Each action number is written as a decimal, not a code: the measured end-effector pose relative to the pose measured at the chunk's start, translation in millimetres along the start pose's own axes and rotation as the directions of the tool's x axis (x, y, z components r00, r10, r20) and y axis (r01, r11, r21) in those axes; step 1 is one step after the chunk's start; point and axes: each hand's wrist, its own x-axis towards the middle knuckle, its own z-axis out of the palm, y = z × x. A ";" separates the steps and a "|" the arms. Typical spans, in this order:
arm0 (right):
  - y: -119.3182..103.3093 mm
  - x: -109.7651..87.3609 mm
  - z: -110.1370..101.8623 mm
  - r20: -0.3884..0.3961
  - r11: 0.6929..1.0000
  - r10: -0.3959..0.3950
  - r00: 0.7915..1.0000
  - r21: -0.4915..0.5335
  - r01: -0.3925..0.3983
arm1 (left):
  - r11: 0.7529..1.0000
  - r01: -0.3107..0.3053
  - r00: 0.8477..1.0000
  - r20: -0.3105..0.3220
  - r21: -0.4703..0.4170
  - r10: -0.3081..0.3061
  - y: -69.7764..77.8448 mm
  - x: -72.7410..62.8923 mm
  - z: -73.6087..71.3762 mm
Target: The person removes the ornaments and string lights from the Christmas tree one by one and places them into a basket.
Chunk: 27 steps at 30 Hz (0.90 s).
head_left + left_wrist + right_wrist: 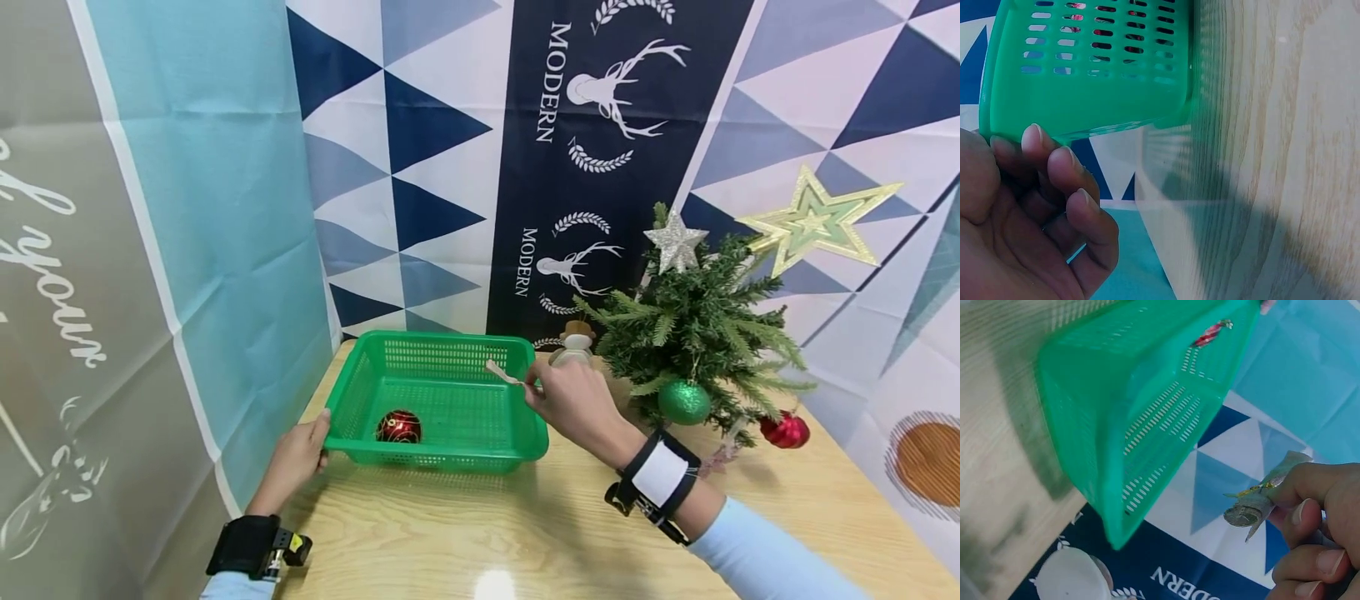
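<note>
- On the wooden counter (450, 533), left grip (297, 452) pinches a green plastic basket (465, 408) by its left rim.
- Near it, right grip (573, 400) pinches a small pale gold-threaded piece (1251, 507).
- Behind, navy cloth (540, 183) reads "MODERN".

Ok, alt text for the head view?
A person's right fingers pinch a slim pale item at the right end of a green perforated basket; the left fingers hold its left end. A red bauble lies inside; at right stands a decorated Christmas tree.

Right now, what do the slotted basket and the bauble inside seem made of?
Green slotted basket: likely molded plastic, smooth with a soft sheen; walls evenly perforated. Red bauble: glossy, bright highlights, gold lines; plastic or glass, can't tell which.
</note>
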 end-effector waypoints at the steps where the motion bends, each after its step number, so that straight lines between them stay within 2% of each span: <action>1: -0.1 -0.7 1.9 0.006 1.000 0.004 1.000 0.007 -0.004 | 1.000 -0.001 1.000 0.000 0.001 0.001 0.2 0.3 0.4; 9: -1.6 -4.7 17.4 0.019 1.000 0.010 1.000 0.015 -0.010 | 1.000 0.014 1.000 -0.008 -0.001 -0.014 -0.5 1.2 1.7; 27: -15.3 -7.5 41.7 0.152 0.999 0.018 0.988 0.047 -0.025 | 1.000 0.010 1.000 -0.015 0.000 -0.010 1.0 0.8 1.5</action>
